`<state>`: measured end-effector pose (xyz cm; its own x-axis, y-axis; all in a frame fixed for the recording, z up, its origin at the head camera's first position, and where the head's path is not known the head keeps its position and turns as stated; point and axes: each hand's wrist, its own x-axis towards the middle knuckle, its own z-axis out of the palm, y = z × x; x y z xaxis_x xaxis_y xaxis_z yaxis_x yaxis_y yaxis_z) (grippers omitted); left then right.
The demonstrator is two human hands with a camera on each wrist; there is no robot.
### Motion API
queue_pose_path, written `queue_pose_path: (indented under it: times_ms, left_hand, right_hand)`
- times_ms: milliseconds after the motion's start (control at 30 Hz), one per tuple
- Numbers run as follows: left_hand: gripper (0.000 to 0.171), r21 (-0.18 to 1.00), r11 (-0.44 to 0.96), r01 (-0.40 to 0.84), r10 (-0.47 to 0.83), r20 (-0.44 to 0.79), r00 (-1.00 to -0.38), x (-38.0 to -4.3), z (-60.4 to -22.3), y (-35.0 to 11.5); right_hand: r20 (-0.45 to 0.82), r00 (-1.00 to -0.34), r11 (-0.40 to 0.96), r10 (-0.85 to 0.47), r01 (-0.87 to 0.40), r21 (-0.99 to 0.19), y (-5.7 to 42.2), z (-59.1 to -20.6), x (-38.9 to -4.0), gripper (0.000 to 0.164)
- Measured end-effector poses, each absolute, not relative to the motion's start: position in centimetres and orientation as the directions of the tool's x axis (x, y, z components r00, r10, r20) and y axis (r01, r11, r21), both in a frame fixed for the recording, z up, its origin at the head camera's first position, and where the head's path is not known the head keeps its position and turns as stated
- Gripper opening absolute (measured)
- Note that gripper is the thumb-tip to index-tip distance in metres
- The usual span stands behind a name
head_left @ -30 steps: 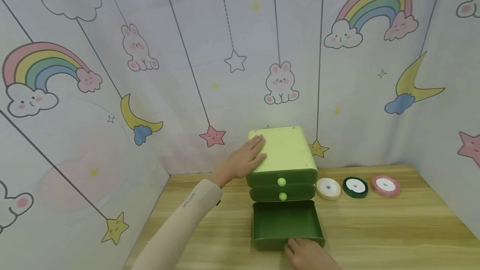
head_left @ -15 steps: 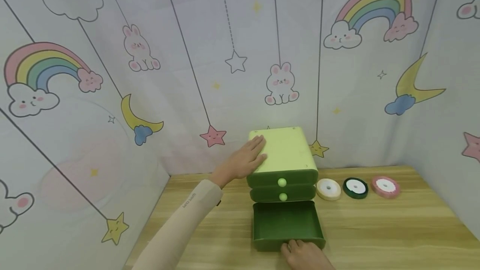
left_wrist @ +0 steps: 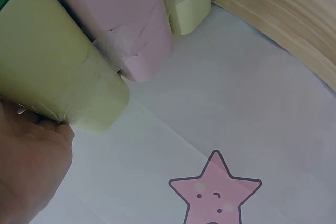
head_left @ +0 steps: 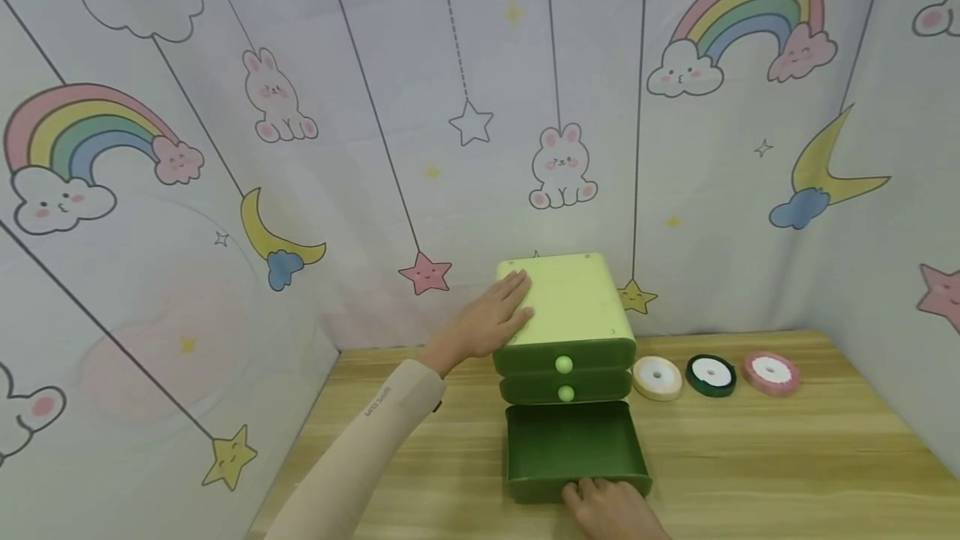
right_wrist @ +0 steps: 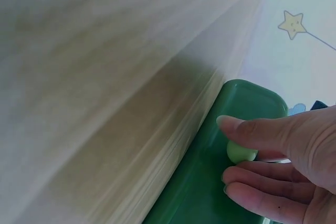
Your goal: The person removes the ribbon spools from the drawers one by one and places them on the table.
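Observation:
A small drawer cabinet with a pale yellow-green top stands on the table. Its two upper drawers are closed, and the bottom green drawer is pulled far out with nothing inside. My left hand rests with straight fingers on the left part of the top; the left wrist view shows this hand against the cabinet's yellow and pink side. At the bottom drawer's front is my right hand. In the right wrist view, its thumb and fingers pinch around the light green knob.
To the right of the cabinet lie three ribbon spools in a row: cream, dark green and pink. The wooden table is bordered at the back and sides by a printed fabric curtain.
My right hand has shifted slightly left along the bottom drawer's front. The drawer stays pulled out as before, and my left hand keeps its place on top.

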<state>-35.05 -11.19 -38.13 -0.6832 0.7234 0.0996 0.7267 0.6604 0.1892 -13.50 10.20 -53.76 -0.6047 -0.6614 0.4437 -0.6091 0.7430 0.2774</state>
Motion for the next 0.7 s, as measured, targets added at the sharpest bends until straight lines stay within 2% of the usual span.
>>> queue_pose_path:
  times_ms: [167,267,500,700]
  left_hand:
    - [0.070,0.190,0.659,0.728,0.724,0.102,-0.682,-35.0,-38.2,-11.3]
    - [0.071,0.193,0.658,0.728,0.724,0.104,-0.682,-35.0,-38.2,-11.3]
    - [0.070,0.188,0.657,0.730,0.726,0.102,-0.680,-35.0,-38.1,-11.3]
    - [0.070,0.182,0.666,0.723,0.720,0.099,-0.687,-34.9,-38.2,-11.3]
  right_hand:
    - [0.438,-0.609,0.743,-0.661,-0.611,0.272,10.2,-54.0,-13.5,0.059]
    - [0.425,-0.625,0.751,-0.655,-0.601,0.273,10.2,-53.3,-13.4,0.058]
    - [0.485,-0.574,0.748,-0.659,-0.570,0.341,9.7,-52.4,-13.3,0.026]
    - [0.516,-0.537,0.739,-0.668,-0.564,0.369,9.6,-52.5,-13.5,0.017]
